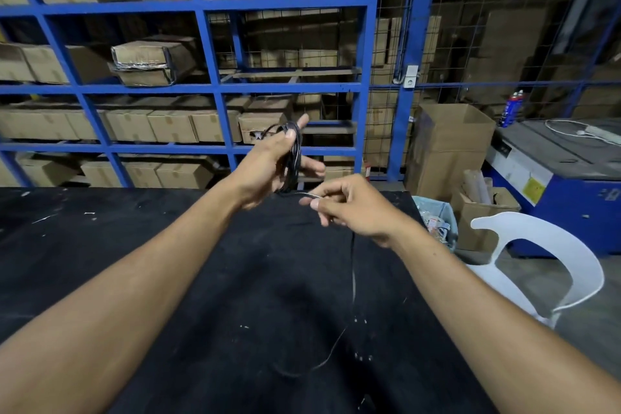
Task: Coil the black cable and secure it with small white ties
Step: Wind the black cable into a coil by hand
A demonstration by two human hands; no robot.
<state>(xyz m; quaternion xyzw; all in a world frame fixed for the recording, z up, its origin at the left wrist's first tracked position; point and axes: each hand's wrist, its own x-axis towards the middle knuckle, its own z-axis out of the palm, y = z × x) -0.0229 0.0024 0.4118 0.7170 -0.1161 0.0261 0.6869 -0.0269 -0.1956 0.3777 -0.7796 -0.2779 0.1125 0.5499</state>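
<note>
Above the far edge of the black cloth-covered counter, the left hand grips the thin black cable's coil, keeping loops together. The right hand pinches the trailing strand, probably to feed another turn.

two hands, one black cable, one white chair, two spray cans.
</note>
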